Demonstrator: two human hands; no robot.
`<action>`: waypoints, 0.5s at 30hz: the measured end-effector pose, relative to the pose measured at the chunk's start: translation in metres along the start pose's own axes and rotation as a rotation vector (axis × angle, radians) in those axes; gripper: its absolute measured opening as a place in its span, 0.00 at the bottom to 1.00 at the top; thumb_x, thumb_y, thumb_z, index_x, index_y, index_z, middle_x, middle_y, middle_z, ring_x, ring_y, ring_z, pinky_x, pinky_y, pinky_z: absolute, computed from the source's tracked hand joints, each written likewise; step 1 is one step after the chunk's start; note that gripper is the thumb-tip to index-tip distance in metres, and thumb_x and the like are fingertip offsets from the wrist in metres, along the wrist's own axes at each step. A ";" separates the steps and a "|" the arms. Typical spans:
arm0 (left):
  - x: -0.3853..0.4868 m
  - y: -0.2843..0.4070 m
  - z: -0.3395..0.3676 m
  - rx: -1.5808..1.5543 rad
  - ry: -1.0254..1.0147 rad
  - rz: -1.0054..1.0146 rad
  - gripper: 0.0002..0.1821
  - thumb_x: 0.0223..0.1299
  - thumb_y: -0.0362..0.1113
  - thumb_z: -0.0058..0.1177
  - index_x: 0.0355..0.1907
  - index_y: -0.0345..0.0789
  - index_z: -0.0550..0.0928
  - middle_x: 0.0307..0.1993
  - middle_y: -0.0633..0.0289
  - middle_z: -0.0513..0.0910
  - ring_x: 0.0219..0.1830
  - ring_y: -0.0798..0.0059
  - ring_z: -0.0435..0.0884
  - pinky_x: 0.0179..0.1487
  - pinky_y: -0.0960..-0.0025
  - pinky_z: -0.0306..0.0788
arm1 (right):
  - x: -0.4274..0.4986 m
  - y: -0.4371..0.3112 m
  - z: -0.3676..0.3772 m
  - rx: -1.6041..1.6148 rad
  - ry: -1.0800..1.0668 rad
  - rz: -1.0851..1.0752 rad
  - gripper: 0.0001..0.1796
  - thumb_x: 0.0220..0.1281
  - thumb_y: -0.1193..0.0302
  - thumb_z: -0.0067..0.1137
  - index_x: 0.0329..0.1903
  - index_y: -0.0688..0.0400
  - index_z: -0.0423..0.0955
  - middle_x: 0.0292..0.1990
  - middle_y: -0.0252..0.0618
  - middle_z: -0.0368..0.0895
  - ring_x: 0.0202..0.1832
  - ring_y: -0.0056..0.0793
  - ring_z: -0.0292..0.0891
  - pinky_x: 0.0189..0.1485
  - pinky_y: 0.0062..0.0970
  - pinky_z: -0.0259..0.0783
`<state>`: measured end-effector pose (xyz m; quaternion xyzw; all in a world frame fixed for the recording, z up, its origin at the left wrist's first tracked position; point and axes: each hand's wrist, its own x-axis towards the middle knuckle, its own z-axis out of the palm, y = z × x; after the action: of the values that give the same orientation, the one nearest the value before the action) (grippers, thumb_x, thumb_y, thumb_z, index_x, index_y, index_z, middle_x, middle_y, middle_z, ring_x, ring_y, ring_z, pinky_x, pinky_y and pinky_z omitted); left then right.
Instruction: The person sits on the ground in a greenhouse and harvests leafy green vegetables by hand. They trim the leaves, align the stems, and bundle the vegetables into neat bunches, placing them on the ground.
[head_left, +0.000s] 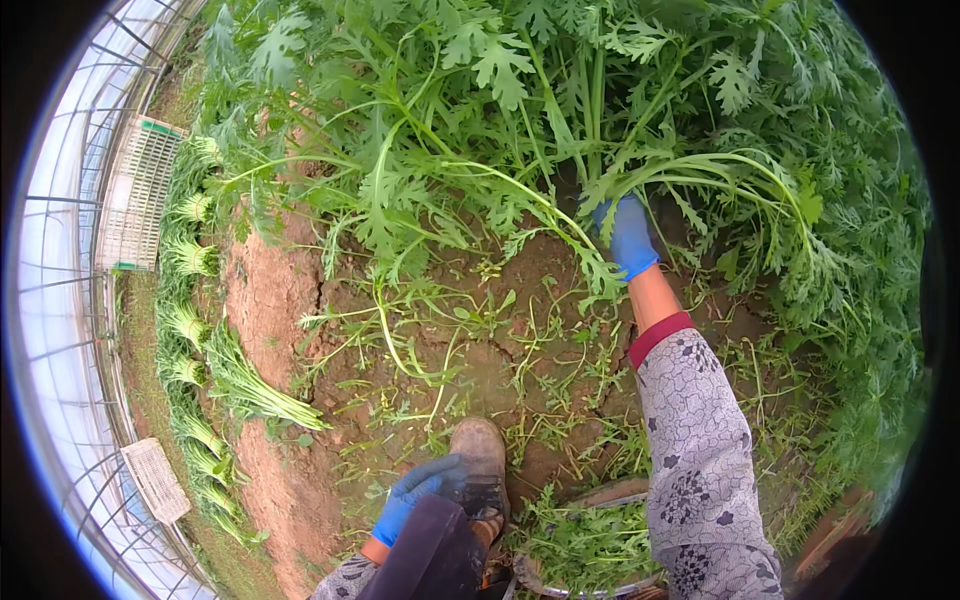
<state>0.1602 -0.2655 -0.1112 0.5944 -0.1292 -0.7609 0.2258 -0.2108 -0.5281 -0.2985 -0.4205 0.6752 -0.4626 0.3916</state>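
Observation:
My right hand (628, 231), in a blue glove, reaches into the base of the tall leafy green plants (592, 90); leaves cover its fingers, so its grip cannot be made out. Long cut or bent stems arch over to its right. My left hand (420, 491), also gloved in blue, rests by my knee beside my shoe (480, 457), with no stem seen in it; its fingers are partly hidden. A loose bunch of cut greens (259, 379) lies on the soil at the left, near a row of tied bunches (193, 259).
A round container (592, 540) of loose green leaves stands beside my shoe. Plastic crates (139, 196) (155, 480) stand along the far left, by the greenhouse's plastic wall (56, 247). Leaf scraps and cut stems litter the cracked soil (277, 285). Dense plants line the right side.

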 end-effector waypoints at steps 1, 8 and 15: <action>0.001 -0.001 0.000 -0.027 -0.011 -0.001 0.22 0.69 0.32 0.50 0.63 0.27 0.73 0.54 0.55 0.82 0.55 0.71 0.80 0.61 0.71 0.72 | -0.004 -0.010 -0.009 0.180 -0.077 0.148 0.12 0.57 0.75 0.63 0.44 0.62 0.78 0.36 0.38 0.84 0.32 0.27 0.77 0.34 0.26 0.71; 0.015 -0.012 0.011 -0.118 -0.175 0.025 0.22 0.71 0.31 0.47 0.65 0.27 0.71 0.54 0.56 0.81 0.56 0.72 0.79 0.64 0.71 0.69 | -0.089 -0.196 -0.131 0.717 -0.223 0.282 0.25 0.61 0.75 0.55 0.59 0.75 0.68 0.22 0.31 0.74 0.13 0.12 0.58 0.16 0.14 0.59; 0.048 0.061 0.064 0.799 -0.388 0.744 0.25 0.67 0.29 0.46 0.68 0.37 0.70 0.57 0.56 0.79 0.51 0.65 0.82 0.57 0.66 0.75 | -0.186 -0.260 -0.076 0.996 -0.190 -0.226 0.19 0.59 0.70 0.57 0.51 0.68 0.72 0.25 0.36 0.75 0.23 0.23 0.69 0.27 0.23 0.68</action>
<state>0.1007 -0.3469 -0.1065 0.3976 -0.6459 -0.6175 0.2083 -0.1634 -0.3892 -0.0044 -0.2937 0.2850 -0.7271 0.5512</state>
